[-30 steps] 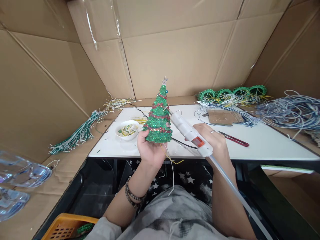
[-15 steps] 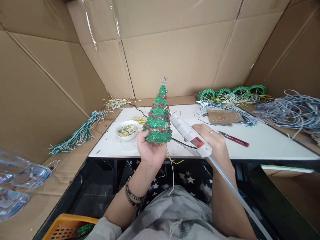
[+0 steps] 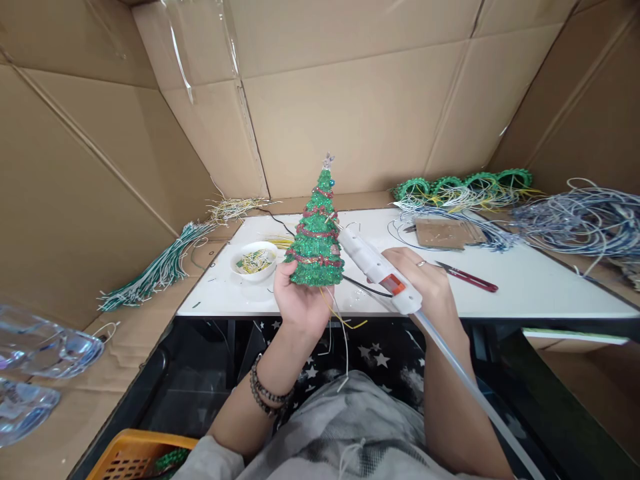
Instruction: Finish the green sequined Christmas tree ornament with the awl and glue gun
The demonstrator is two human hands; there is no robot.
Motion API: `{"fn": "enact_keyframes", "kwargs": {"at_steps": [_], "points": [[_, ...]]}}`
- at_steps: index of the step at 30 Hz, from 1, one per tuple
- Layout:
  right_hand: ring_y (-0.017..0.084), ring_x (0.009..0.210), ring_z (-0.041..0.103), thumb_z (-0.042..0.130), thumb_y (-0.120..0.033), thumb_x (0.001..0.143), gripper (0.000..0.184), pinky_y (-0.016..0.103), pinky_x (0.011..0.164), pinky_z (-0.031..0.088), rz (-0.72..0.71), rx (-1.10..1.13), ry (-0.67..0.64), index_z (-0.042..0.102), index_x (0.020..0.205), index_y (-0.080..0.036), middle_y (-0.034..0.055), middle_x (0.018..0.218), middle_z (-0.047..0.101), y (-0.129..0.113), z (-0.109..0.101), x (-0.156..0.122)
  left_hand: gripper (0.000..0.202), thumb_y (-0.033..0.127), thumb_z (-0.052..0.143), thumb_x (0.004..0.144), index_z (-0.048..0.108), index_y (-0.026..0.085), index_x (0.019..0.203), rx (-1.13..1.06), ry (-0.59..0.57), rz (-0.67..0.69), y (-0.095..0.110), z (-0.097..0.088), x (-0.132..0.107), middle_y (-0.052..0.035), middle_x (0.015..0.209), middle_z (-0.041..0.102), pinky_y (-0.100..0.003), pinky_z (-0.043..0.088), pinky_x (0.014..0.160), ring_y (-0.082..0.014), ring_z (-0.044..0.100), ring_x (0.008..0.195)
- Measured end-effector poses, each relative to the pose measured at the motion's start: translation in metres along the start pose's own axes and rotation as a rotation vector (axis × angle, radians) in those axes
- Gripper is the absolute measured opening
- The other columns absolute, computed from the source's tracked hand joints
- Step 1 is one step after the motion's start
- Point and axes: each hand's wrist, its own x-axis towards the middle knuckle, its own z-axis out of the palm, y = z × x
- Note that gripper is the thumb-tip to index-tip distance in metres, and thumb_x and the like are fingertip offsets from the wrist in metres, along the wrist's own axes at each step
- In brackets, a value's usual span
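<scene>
My left hand (image 3: 304, 303) is closed around the base of a small green Christmas tree (image 3: 316, 243), which stands upright with red garlands and a clear star on top. White and yellow wires (image 3: 345, 333) hang from under the tree. In my right hand (image 3: 425, 280) is a white hot glue gun (image 3: 373, 263) with an orange switch and a long clear glue stick (image 3: 465, 377) coming out of its rear. Its nozzle points at the tree's right side, about mid-height; whether it touches is hard to tell. The fingers around the gun's handle are partly hidden.
On the white table (image 3: 320, 308) are a white bowl (image 3: 254, 261) of short wire pieces, red thread snips (image 3: 470, 277) and a cardboard piece (image 3: 447, 233). Wire bundles (image 3: 585, 217) and green rings (image 3: 480, 183) lie at right. Cardboard walls surround the table; an orange basket (image 3: 140, 453) is lower left.
The glue gun and my right hand have shifted very slightly left. The tree and my left hand look almost unmoved.
</scene>
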Motion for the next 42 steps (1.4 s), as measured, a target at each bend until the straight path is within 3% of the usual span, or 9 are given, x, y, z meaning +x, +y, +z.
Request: {"fn": "enact_keyframes", "kwargs": {"at_steps": [8, 12, 17, 20, 24, 27, 30, 35, 42], "points": [[0.02, 0.077, 0.069, 0.05, -0.018, 0.095, 0.015, 0.029, 0.066, 0.052, -0.012, -0.023, 0.01, 0.064, 0.1, -0.017, 0.0086, 0.091, 0.069, 0.001, 0.001, -0.001, 0.017, 0.02, 0.055, 0.073, 0.068, 0.02, 0.084, -0.048, 0.048, -0.013, 0.001, 0.001, -0.001, -0.0009, 0.076, 0.074, -0.029, 0.055, 0.068, -0.0173, 0.07, 0.07], [0.02, 0.078, 0.069, 0.048, -0.018, 0.096, 0.018, 0.03, 0.068, 0.053, -0.003, 0.001, 0.024, 0.065, 0.099, -0.017, 0.0095, 0.094, 0.069, 0.002, 0.0, -0.002, 0.027, 0.022, 0.054, 0.074, 0.071, 0.019, 0.095, -0.013, 0.016, -0.009, 0.001, 0.0, -0.001, -0.0035, 0.084, 0.076, -0.03, 0.056, 0.073, -0.0186, 0.071, 0.076], [0.022, 0.096, 0.069, 0.054, -0.019, 0.094, 0.017, 0.033, 0.08, 0.054, 0.063, 0.136, 0.095, 0.067, 0.102, -0.025, 0.007, 0.106, 0.07, 0.01, 0.001, -0.007, 0.028, 0.023, 0.053, 0.074, 0.071, 0.019, 0.096, -0.006, -0.004, -0.008, 0.001, 0.0, 0.0, -0.0045, 0.085, 0.076, -0.032, 0.057, 0.074, -0.0203, 0.072, 0.078], [0.023, 0.093, 0.07, 0.065, -0.027, 0.088, 0.016, 0.035, 0.084, 0.055, 0.161, 0.192, 0.21, 0.068, 0.103, -0.026, 0.0047, 0.103, 0.072, 0.021, 0.006, -0.01, 0.028, 0.023, 0.053, 0.074, 0.072, 0.019, 0.094, -0.013, -0.017, -0.013, 0.002, -0.001, 0.001, -0.0037, 0.081, 0.075, -0.031, 0.057, 0.074, -0.0198, 0.071, 0.078], [0.024, 0.083, 0.069, 0.067, -0.045, 0.083, 0.026, 0.04, 0.08, 0.055, 0.441, 0.257, 0.236, 0.068, 0.094, -0.022, 0.0067, 0.099, 0.072, 0.039, 0.012, -0.01, 0.028, 0.024, 0.053, 0.075, 0.073, 0.018, 0.094, -0.014, -0.084, -0.035, 0.002, -0.003, 0.004, -0.0058, 0.088, 0.077, -0.034, 0.058, 0.079, -0.0212, 0.072, 0.083], [0.021, 0.065, 0.067, 0.063, -0.055, 0.08, 0.039, 0.038, 0.07, 0.054, 0.712, 0.274, 0.157, 0.067, 0.092, -0.018, 0.007, 0.087, 0.072, 0.052, 0.016, -0.008, 0.027, 0.024, 0.053, 0.073, 0.073, 0.018, 0.091, -0.022, -0.161, -0.055, 0.003, -0.004, 0.005, -0.0057, 0.09, 0.078, -0.035, 0.057, 0.081, -0.0217, 0.073, 0.085], [0.024, 0.067, 0.068, 0.055, -0.055, 0.083, 0.044, 0.037, 0.07, 0.051, 0.913, 0.06, -0.048, 0.068, 0.095, -0.015, 0.0086, 0.078, 0.072, 0.062, 0.019, -0.006, 0.028, 0.024, 0.053, 0.071, 0.073, 0.019, 0.09, -0.017, -0.199, -0.078, 0.004, -0.003, 0.005, -0.0055, 0.09, 0.078, -0.034, 0.057, 0.08, -0.0209, 0.072, 0.084], [0.036, 0.09, 0.067, 0.057, -0.049, 0.083, 0.042, 0.037, 0.068, 0.044, 1.002, -0.226, -0.247, 0.07, 0.096, -0.012, 0.019, 0.089, 0.073, 0.071, 0.024, -0.003, 0.034, 0.026, 0.053, 0.069, 0.074, 0.021, 0.095, 0.024, -0.21, -0.066, 0.006, -0.004, 0.005, -0.0053, 0.089, 0.078, -0.034, 0.057, 0.079, -0.0212, 0.072, 0.084], [0.034, 0.096, 0.067, 0.052, -0.052, 0.088, 0.047, 0.034, 0.067, 0.04, 1.006, -0.32, -0.38, 0.07, 0.104, -0.012, 0.0211, 0.1, 0.073, 0.071, 0.024, -0.002, 0.031, 0.028, 0.056, 0.069, 0.073, 0.022, 0.094, 0.045, -0.267, -0.038, 0.007, -0.013, 0.008, -0.0039, 0.094, 0.077, -0.036, 0.055, 0.085, -0.0206, 0.07, 0.086]]}}
